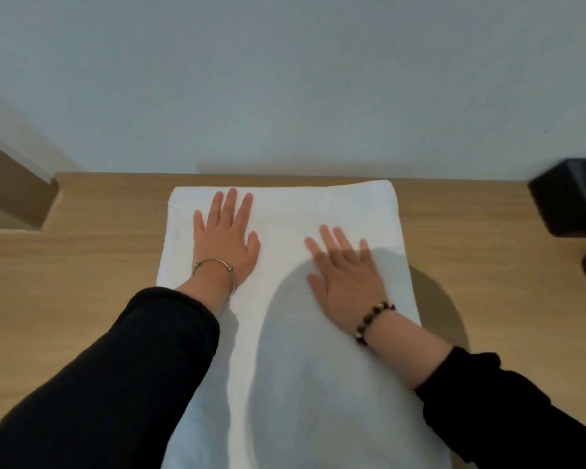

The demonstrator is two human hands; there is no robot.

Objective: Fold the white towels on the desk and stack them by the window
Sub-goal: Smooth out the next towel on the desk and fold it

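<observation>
Step in hand looks like smoothing — one white towel (285, 211) lies flat on the desk (82, 265), far edge near the wall (285, 79), near end running out of view at the bottom. Left hand (225, 236) and right hand (345, 279) both press palm-down on it, fingers straight and spread, gripping nothing. Left sits further up the cloth than right.

Can't tell whether it's a single layer or already folded once.

Next move, my guess: pinch two corners of one end and bring that end over to meet the other, edges aligned — then carry to the window, which isn't in view.

Containers: none visible. Dark blurred object (569, 198) at right edge, unidentifiable.
</observation>
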